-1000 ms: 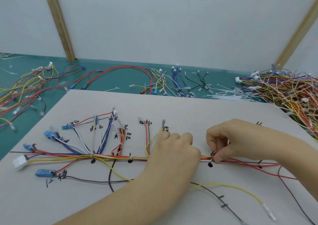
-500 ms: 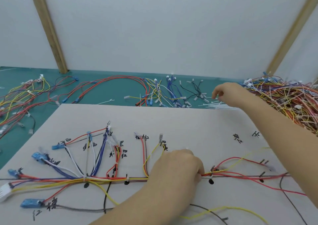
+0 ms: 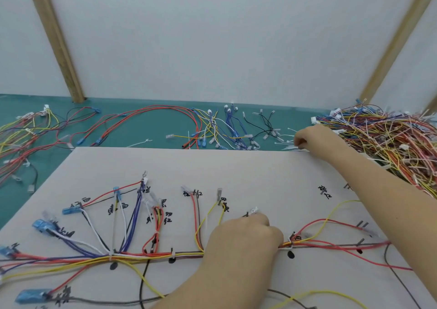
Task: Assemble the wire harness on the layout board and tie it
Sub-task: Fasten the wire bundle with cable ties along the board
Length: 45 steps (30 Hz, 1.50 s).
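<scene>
Grey layout board (image 3: pixel 236 167) is lying on the green surface (image 3: pixel 142 131), carrying the wire harness (image 3: pixel 142 256) along its near edge. Left hand (image 3: pixel 243 240) is resting on the harness trunk with fingers curled over the wires, just left of a white tie (image 3: pixel 290 244). Right hand (image 3: pixel 309 137) is reaching past the board's far edge, fingers pinching at the loose cable ties (image 3: pixel 287 144) there; whether one is actually gripped cannot be told. Finished harness pile (image 3: pixel 390 143) is sitting off the board's far right corner.
</scene>
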{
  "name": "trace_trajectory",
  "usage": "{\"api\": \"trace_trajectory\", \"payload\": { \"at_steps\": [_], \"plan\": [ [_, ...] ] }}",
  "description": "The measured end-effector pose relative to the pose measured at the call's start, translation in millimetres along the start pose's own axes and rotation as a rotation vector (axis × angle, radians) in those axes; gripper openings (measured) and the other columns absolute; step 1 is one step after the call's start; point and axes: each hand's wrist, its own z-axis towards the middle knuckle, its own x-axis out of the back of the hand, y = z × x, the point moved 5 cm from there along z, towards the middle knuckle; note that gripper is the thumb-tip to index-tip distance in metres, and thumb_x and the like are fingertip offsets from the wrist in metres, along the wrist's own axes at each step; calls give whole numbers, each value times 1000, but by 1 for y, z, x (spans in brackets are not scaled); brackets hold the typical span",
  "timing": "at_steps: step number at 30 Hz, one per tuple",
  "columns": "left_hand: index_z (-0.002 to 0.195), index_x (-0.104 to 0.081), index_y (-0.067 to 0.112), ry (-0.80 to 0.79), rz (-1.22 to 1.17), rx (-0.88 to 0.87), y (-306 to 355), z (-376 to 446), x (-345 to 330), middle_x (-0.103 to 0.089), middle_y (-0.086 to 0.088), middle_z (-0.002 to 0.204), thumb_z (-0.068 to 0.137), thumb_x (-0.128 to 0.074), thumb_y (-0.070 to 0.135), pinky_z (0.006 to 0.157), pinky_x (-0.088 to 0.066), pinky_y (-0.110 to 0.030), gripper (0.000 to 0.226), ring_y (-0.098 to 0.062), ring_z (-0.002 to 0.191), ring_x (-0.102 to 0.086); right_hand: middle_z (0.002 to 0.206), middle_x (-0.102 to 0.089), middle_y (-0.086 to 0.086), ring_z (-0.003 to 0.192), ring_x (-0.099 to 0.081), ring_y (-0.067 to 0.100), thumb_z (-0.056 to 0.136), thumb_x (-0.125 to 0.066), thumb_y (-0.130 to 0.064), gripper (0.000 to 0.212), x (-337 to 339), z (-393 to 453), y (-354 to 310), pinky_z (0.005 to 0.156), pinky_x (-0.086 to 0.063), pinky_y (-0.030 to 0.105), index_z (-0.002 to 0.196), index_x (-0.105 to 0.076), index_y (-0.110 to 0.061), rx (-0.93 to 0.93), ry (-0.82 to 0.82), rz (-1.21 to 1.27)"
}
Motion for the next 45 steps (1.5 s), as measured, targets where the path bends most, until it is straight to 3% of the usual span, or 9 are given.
{"api": "trace_trajectory", "payload": {
  "at_steps": [3,8,12,19,23,26,31,39,45],
  "plan": [
    [51,-64,39,-24,-99,187,-23,-4,27,-52,18,48,31,-81,47,33,-27,-13,28,4,39,-50,100,-70,8,93,-61,27,86,-54,0,22,-1,-4,0,78,-46,31,97,-70,-12,13,11,-3],
    [71,-69,32,11,-155,60,-20,-1,17,-61,12,68,59,-76,31,44,-35,-18,14,-7,58,-61,101,-70,8,94,-61,27,87,-54,-3,18,2,-9,-1,79,-47,33,97,-68,-10,14,46,15],
    [53,-65,37,-42,-110,67,-19,-1,22,-54,16,51,34,-83,41,34,-31,-13,27,1,41,-53,103,-68,8,96,-60,27,89,-54,-5,19,4,-9,-6,79,-46,33,101,-68,-10,39,56,-1],
    [111,-59,22,5,-208,98,-21,0,19,-52,1,109,92,-44,14,68,-33,-30,25,-23,101,-53,101,-63,10,90,-58,27,93,-50,-11,18,16,-11,-10,73,-42,31,101,-67,-12,21,130,136],
    [112,-58,20,-41,-218,78,-20,1,19,-49,-2,108,93,-42,9,57,-27,-26,28,-25,101,-51,73,-64,0,49,-47,10,91,-54,-10,15,63,-28,-43,50,-39,21,98,-60,-22,-8,258,735],
    [112,-59,22,-41,-235,74,-21,0,19,-49,0,107,93,-43,10,62,-30,-28,28,-24,100,-52,63,-65,-5,39,-46,6,89,-55,-4,25,104,-58,-82,39,-36,15,80,-64,-26,109,292,1313],
    [110,-59,24,-37,-244,78,-22,-3,20,-48,2,107,90,-43,7,70,-35,-30,31,-23,101,-51,96,-73,-3,82,-70,7,81,-51,0,36,104,-110,-135,62,-54,14,96,-75,-22,349,-303,1839],
    [118,-54,26,-9,-186,91,-21,-5,22,-48,2,111,91,-43,8,72,-38,-32,34,-23,105,-47,78,-73,-6,64,-65,4,76,-64,-10,10,35,-122,-123,56,-52,17,75,-73,-12,135,-345,1425],
    [110,-51,26,23,-157,118,-24,-4,21,-53,7,107,93,-44,13,82,-42,-32,23,-18,103,-42,64,-70,1,54,-62,8,78,-68,0,20,26,-125,-119,50,-49,17,72,-67,-19,154,-485,1169]
  ]
}}
